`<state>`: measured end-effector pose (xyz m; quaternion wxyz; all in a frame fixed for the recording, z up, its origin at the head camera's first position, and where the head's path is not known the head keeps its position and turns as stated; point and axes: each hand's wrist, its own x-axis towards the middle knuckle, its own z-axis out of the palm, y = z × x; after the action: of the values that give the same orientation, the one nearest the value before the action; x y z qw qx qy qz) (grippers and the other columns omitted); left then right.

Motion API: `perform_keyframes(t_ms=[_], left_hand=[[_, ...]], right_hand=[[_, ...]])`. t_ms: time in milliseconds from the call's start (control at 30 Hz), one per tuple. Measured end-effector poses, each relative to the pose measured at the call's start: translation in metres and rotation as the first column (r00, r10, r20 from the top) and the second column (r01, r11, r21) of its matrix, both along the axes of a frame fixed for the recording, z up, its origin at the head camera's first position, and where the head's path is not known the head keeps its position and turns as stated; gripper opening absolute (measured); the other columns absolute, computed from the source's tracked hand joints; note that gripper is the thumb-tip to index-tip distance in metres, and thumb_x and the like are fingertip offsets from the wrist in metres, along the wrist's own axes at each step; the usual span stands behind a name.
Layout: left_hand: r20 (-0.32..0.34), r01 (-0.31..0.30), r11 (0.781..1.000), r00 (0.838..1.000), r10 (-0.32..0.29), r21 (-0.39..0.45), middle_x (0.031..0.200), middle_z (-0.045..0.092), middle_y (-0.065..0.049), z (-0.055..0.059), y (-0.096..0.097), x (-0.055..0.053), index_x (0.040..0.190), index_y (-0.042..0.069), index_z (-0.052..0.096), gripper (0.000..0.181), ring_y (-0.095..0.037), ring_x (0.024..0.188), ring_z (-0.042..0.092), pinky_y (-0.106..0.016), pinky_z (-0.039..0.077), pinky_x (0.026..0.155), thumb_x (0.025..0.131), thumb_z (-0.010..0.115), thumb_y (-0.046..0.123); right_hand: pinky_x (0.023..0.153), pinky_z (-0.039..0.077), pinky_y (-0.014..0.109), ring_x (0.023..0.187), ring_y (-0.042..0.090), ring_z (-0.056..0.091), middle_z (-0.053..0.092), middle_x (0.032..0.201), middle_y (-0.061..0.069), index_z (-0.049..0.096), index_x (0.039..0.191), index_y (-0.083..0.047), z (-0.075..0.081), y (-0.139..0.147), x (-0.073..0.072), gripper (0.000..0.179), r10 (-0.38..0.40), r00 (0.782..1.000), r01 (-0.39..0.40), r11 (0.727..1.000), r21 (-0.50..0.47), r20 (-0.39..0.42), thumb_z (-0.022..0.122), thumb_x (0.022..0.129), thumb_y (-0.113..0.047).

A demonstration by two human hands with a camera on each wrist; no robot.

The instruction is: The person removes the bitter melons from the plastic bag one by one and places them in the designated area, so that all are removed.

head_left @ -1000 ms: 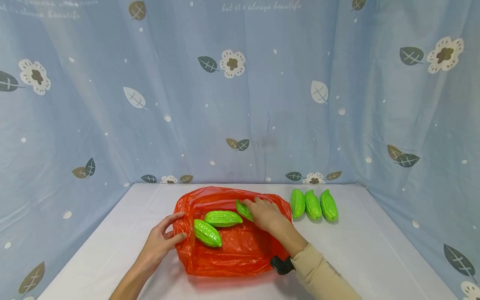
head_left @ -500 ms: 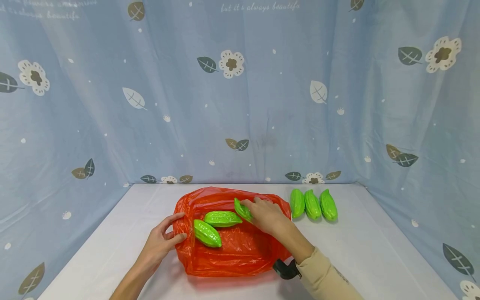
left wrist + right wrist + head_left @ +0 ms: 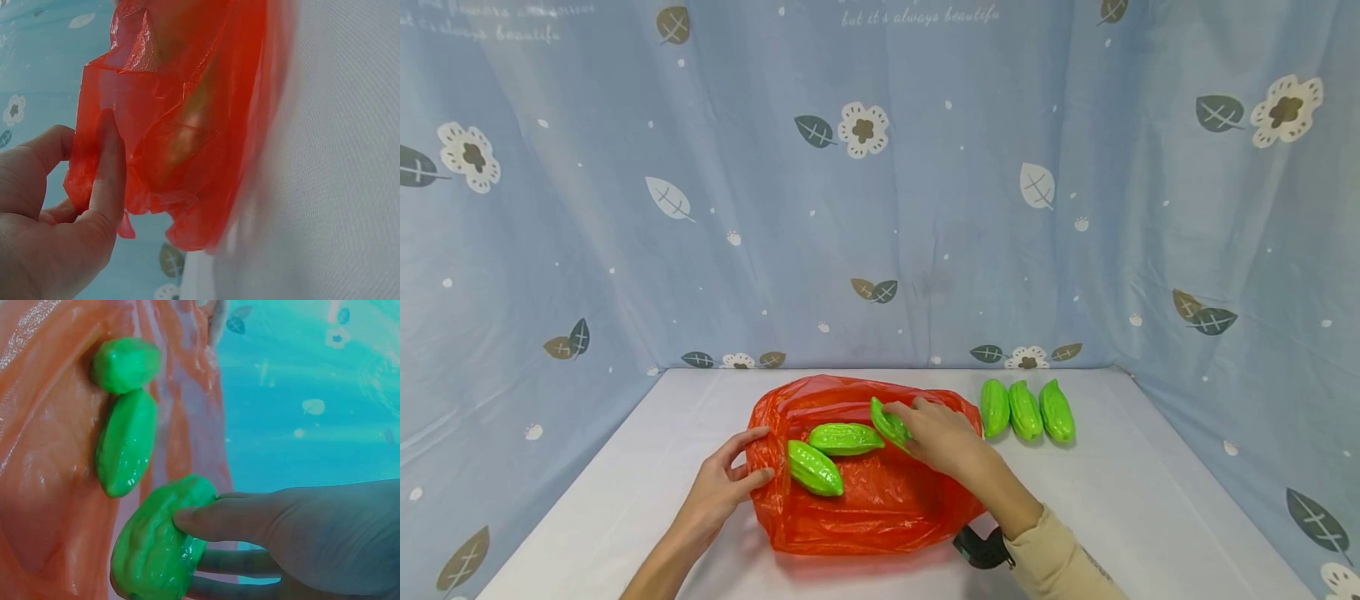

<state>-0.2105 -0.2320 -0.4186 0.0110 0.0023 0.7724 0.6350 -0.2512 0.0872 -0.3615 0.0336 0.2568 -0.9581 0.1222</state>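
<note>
A red plastic bag [image 3: 865,533] lies with its mouth spread wide on the white table. My left hand [image 3: 721,483] pinches the bag's left edge; in the left wrist view the thumb [image 3: 109,175] presses the film from one side, with fingers behind it. At the bag's right part, my right hand [image 3: 943,437] grips a bright green bitter melon [image 3: 159,544] between thumb and fingers. Two more bitter melons rest in the bag, one bitter melon [image 3: 846,439] touching or nearly touching the other bitter melon [image 3: 815,468]. The right fingertips are partly hidden behind the held one.
Three bitter melons [image 3: 1027,412] stand in a row on the table [image 3: 1120,517], right of the bag. A blue patterned curtain [image 3: 955,208] surrounds the table's back and sides. A black device [image 3: 981,548] sits at the right wrist, close to the bag's front right corner.
The right wrist and sleeve have shifted slightly right and toward me, while the held bitter melon stays nearly in place, a little more of it showing. The left hand and bag have not visibly moved.
</note>
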Motion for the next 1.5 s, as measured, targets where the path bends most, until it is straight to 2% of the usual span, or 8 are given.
perform_keyframes(t_ms=[267, 533, 700, 833, 1067, 1300, 1500], left_hand=[[-0.002, 0.0, 1.0, 1.0, 0.0, 0.001, 0.153, 0.035, -0.012, 0.001, 0.0, 0.0, 0.144, 0.015, 0.045, 0.061, -0.017, 0.107, 0.067, -0.029, 0.059, 0.082, 0.088, 0.068, 0.007], [-0.01, 0.003, 1.0, 1.0, -0.003, 0.004, 0.153, 0.036, -0.013, 0.001, 0.0, 0.001, 0.144, 0.014, 0.045, 0.062, -0.014, 0.106, 0.067, -0.029, 0.059, 0.081, 0.087, 0.068, 0.006], [-0.012, 0.002, 1.0, 1.0, -0.002, 0.007, 0.153, 0.036, -0.013, 0.001, 0.0, 0.001, 0.144, 0.014, 0.045, 0.062, -0.014, 0.105, 0.067, -0.028, 0.059, 0.081, 0.088, 0.068, 0.006], [-0.016, 0.0, 1.0, 1.0, 0.0, 0.004, 0.152, 0.036, -0.013, 0.001, 0.0, 0.001, 0.144, 0.014, 0.045, 0.061, -0.015, 0.105, 0.067, -0.028, 0.059, 0.081, 0.088, 0.068, 0.006], [-0.015, -0.004, 1.0, 1.0, 0.004, 0.0, 0.152, 0.036, -0.013, 0.001, 0.0, 0.001, 0.144, 0.015, 0.046, 0.061, -0.016, 0.105, 0.067, -0.03, 0.059, 0.081, 0.088, 0.068, 0.007], [-0.015, -0.002, 1.0, 1.0, 0.002, 0.002, 0.153, 0.036, -0.013, 0.002, 0.0, 0.001, 0.144, 0.014, 0.046, 0.062, -0.016, 0.105, 0.067, -0.03, 0.059, 0.081, 0.087, 0.069, 0.006], [-0.01, -0.001, 1.0, 1.0, 0.001, 0.008, 0.153, 0.035, -0.012, 0.001, 0.0, 0.001, 0.144, 0.014, 0.045, 0.061, -0.015, 0.105, 0.067, -0.029, 0.059, 0.081, 0.088, 0.068, 0.006]], right_hand=[[0.081, 0.058, 0.045, 0.104, 0.024, 0.062, 0.063, 0.117, 0.006, 0.052, 0.139, -0.024, 0.003, 0.008, 0.007, 0.06, 0.001, 1.0, 0.0, 0.999, -0.05, 0.028, 0.076, 0.085, -0.015], [0.072, 0.059, 0.036, 0.091, 0.018, 0.063, 0.063, 0.113, 0.005, 0.052, 0.138, -0.023, 0.006, 0.014, 0.013, 0.06, 0.029, 0.999, -0.031, 0.999, -0.045, -0.043, 0.077, 0.084, -0.015], [0.077, 0.059, 0.042, 0.096, 0.022, 0.065, 0.063, 0.12, 0.008, 0.051, 0.138, -0.022, 0.01, 0.018, 0.017, 0.062, 0.026, 0.998, -0.03, 0.997, -0.065, -0.048, 0.077, 0.083, -0.014], [0.079, 0.059, 0.041, 0.097, 0.023, 0.065, 0.063, 0.119, 0.008, 0.051, 0.138, -0.022, 0.014, 0.021, 0.02, 0.063, 0.014, 0.999, -0.017, 0.998, -0.066, -0.052, 0.078, 0.082, -0.014], [0.072, 0.059, 0.035, 0.093, 0.019, 0.064, 0.064, 0.116, 0.006, 0.05, 0.139, -0.026, 0.021, 0.029, 0.027, 0.065, -0.022, 0.999, 0.018, 0.997, -0.081, -0.049, 0.078, 0.082, -0.015], [0.067, 0.059, 0.035, 0.09, 0.019, 0.065, 0.063, 0.119, 0.008, 0.048, 0.141, -0.029, 0.028, 0.04, 0.032, 0.068, -0.075, 0.997, 0.072, 0.993, -0.096, -0.024, 0.079, 0.082, -0.015], [0.064, 0.056, 0.032, 0.084, 0.018, 0.064, 0.064, 0.109, 0.007, 0.051, 0.138, -0.025, 0.031, 0.05, 0.032, 0.062, -0.086, 0.995, 0.081, 0.992, -0.095, -0.048, 0.078, 0.083, -0.013]])
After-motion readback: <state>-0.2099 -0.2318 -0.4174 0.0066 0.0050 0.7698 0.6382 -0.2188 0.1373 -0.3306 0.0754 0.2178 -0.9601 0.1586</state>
